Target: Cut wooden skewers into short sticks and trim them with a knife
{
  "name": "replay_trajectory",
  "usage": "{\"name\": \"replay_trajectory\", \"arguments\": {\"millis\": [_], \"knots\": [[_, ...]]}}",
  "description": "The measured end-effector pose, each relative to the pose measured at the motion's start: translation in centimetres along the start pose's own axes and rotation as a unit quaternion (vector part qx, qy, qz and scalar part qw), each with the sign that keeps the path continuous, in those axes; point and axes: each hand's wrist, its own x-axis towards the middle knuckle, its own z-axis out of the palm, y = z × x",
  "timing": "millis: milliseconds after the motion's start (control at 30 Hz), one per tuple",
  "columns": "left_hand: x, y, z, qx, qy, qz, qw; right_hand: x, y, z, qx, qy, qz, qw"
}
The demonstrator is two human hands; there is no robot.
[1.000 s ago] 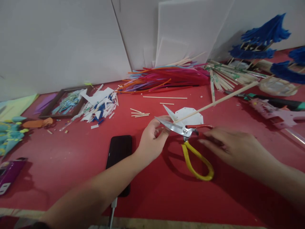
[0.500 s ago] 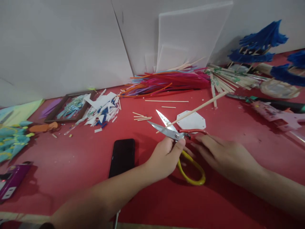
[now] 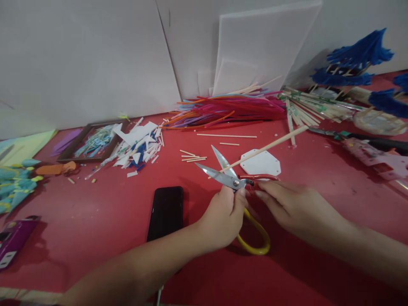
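My left hand point(image 3: 219, 219) is closed around the scissors point(image 3: 228, 182) near their pivot, thumb on top. These have silver blades, one red and one yellow handle loop, and stand open with tips pointing away to the left. My right hand point(image 3: 295, 204) has its fingers closed at the red handle; part of the grip is hidden. A thin wooden stick point(image 3: 270, 145) lies slantwise between the blades, its long end reaching up to the right. Beyond the handles rests a white octagonal piece point(image 3: 261, 162) with small holes near its corners.
Short cut sticks point(image 3: 194, 158) lie left of the blades. A black phone point(image 3: 165, 212) sits by my left forearm. Farther back are paper scraps point(image 3: 142, 144), colourful pipe cleaners point(image 3: 229, 108), bundled sticks point(image 3: 306, 108) and a blue fuzzy model point(image 3: 360, 55). A pink glue gun-like tool point(image 3: 372, 157) is at right.
The scissor blades have spread slightly wider, and the yellow loop has swung a little downward. The whole view has shifted slightly. Both hands keep their holds.
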Motion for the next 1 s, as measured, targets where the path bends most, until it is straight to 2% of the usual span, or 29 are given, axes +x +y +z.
{"name": "replay_trajectory", "arguments": {"millis": [100, 167, 267, 367, 467, 533, 700, 867, 1000], "knots": [[0.0, 0.0, 0.0, -0.016, 0.001, 0.004, 1.0, 0.2, -0.3, -0.4, 0.01, -0.01, 0.008, 1.0], [0.0, 0.0, 0.0, -0.016, -0.002, 0.006, 1.0, 0.2, -0.5, -0.5, -0.003, 0.006, -0.009, 1.0], [0.0, 0.1, 0.0, -0.011, -0.005, 0.011, 1.0, 0.0, -0.6, -0.4, -0.065, 0.074, -0.059, 0.993], [0.0, 0.2, -0.1, -0.017, -0.012, 0.001, 1.0, 0.0, -0.6, -0.2, -0.134, 0.142, -0.112, 0.974], [0.0, 0.2, -0.1, -0.028, -0.016, -0.001, 0.999, 0.1, -0.6, -0.3, -0.137, 0.168, -0.121, 0.969], [0.0, 0.2, -0.1, -0.03, -0.019, -0.002, 0.999, 0.1, -0.7, -0.5, -0.103, 0.163, -0.102, 0.976], [0.1, 0.1, -0.1, -0.026, -0.034, -0.005, 0.999, -0.1, -1.3, -1.1, -0.045, 0.086, -0.03, 0.995], [0.0, 0.3, 0.2, -0.035, -0.006, 0.013, 0.999, 0.0, -1.2, -0.8, -0.072, 0.094, -0.016, 0.993], [0.0, 0.3, 0.1, -0.102, -0.012, 0.019, 0.994, 0.2, -1.2, -0.6, -0.009, 0.063, 0.005, 0.998]]}}
